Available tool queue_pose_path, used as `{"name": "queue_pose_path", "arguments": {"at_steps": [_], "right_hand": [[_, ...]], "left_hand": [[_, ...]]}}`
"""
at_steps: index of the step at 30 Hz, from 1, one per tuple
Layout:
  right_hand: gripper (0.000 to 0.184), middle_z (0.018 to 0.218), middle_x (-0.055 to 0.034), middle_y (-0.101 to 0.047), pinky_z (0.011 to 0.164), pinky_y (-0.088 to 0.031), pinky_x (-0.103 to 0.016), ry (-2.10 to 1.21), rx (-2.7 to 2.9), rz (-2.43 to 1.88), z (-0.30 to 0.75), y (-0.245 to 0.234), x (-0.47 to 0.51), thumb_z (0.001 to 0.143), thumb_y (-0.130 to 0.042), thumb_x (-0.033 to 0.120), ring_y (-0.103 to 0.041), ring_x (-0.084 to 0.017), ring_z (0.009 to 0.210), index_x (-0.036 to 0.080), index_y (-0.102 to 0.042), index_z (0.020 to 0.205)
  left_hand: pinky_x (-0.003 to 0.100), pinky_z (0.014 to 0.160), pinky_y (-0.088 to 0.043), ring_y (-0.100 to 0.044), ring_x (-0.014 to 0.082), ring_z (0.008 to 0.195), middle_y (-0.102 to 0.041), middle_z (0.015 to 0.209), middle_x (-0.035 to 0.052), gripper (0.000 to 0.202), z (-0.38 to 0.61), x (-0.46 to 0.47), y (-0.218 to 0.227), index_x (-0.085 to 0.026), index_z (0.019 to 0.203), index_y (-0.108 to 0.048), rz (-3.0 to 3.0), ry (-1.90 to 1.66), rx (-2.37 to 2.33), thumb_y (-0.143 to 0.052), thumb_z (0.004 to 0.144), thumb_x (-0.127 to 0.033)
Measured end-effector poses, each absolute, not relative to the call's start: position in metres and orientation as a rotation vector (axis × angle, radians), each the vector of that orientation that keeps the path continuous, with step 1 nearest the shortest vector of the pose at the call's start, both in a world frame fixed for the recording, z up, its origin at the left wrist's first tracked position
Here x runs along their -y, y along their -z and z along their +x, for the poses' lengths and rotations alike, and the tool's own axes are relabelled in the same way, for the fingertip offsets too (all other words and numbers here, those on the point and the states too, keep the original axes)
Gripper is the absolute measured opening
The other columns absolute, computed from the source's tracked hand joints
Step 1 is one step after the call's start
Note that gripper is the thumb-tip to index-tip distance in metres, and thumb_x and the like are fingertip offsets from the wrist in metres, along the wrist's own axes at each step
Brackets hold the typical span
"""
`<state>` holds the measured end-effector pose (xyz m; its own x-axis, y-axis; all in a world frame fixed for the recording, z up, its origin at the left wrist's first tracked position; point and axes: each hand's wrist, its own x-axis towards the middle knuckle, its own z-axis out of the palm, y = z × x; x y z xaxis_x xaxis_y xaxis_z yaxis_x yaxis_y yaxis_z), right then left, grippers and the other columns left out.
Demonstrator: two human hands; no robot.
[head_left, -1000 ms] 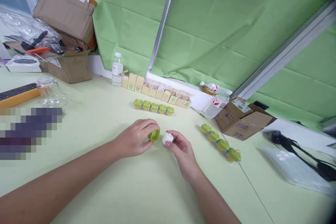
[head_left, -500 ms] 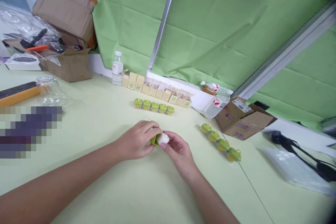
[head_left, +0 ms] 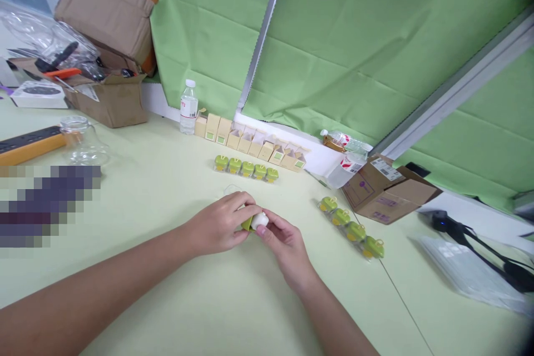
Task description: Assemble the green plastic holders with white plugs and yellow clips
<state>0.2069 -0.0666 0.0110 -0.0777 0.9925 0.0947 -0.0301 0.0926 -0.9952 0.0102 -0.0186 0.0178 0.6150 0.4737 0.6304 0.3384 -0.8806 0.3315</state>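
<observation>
Over the middle of the table, my left hand point(head_left: 223, 221) is closed on a small green cover point(head_left: 247, 224). My right hand point(head_left: 286, 240) pinches a smooth white rounded piece point(head_left: 261, 219) between thumb and fingers, partly inside the cover's opening. Just beyond my left hand lies a thin clear ring-like piece point(head_left: 232, 188), hard to make out. Farther back stands a row of small green-topped containers point(head_left: 247, 169) with clear bases and yellow inside. More of these green-topped containers point(head_left: 355, 231) form a slanting row to the right.
Small cream boxes point(head_left: 246, 139), several with open tops, line the wall beside a water bottle point(head_left: 189, 108). Cardboard boxes stand at left point(head_left: 112, 103) and right point(head_left: 384, 189). A clear jar point(head_left: 81, 142) and an orange power strip point(head_left: 33, 147) are at left, a plastic bag point(head_left: 467, 272) at right.
The white piece has gone a little deeper into the green cover as my hands drew closer together. The camera view has shifted slightly.
</observation>
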Motion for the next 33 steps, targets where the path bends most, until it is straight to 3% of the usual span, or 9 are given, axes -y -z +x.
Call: {"name": "queue_pose_path", "arguments": {"at_steps": [14,19,26,30,33], "right_hand": [[0.034,0.107,-0.0066,-0.064,0.09,-0.056,-0.039,-1.05,1.454,-1.044,0.2,-0.009,0.072,0.083,-0.073,0.034,-0.064,-0.022,0.101,0.027,-0.07,0.117],[0.021,0.095,-0.003,-0.065,0.08,-0.056,-0.033,-1.04,1.366,-1.009,0.194,-0.009,0.076,0.084,-0.073,0.031,-0.065,-0.019,0.091,0.024,-0.062,0.101],[0.029,0.097,-0.0023,-0.06,0.074,-0.056,-0.031,-1.159,1.226,-1.052,0.19,-0.016,0.078,0.079,-0.076,0.036,-0.063,-0.016,0.08,0.023,-0.061,0.1],[0.029,0.1,-0.0023,-0.063,0.074,-0.057,-0.03,-1.177,1.167,-1.078,0.191,-0.018,0.077,0.08,-0.075,0.039,-0.065,-0.017,0.083,0.025,-0.06,0.1],[0.029,0.1,-0.0009,-0.061,0.081,-0.058,-0.034,-1.187,1.123,-1.093,0.194,-0.018,0.076,0.079,-0.076,0.041,-0.066,-0.018,0.087,0.025,-0.061,0.099]], "left_hand": [[0.028,0.076,-0.051,-0.059,0.0164,0.088,-0.054,0.107,0.0063,0.042,0.009,0.018,-0.012,-0.021,0.123,-0.055,2.608,-0.971,-0.647,-0.056,0.083,-0.008],[0.029,0.079,-0.051,-0.059,0.0174,0.093,-0.056,0.105,0.0057,0.027,0.012,0.02,-0.014,-0.02,0.112,-0.056,2.49,-1.037,-0.669,-0.061,0.085,-0.014],[0.031,0.08,-0.05,-0.059,0.0182,0.093,-0.058,0.103,0.0049,0.023,0.014,0.023,-0.022,-0.02,0.107,-0.056,2.411,-1.033,-0.667,-0.065,0.086,-0.022],[0.036,0.087,-0.05,-0.06,0.022,0.102,-0.06,0.115,0.0072,0.044,0.013,0.024,-0.025,-0.021,0.118,-0.055,2.23,-1.048,-0.696,-0.075,0.08,-0.03],[0.038,0.09,-0.052,-0.061,0.0236,0.107,-0.059,0.126,0.011,0.054,0.014,0.021,-0.022,-0.023,0.133,-0.05,1.903,-1.003,-0.709,-0.068,0.086,-0.041]]}}
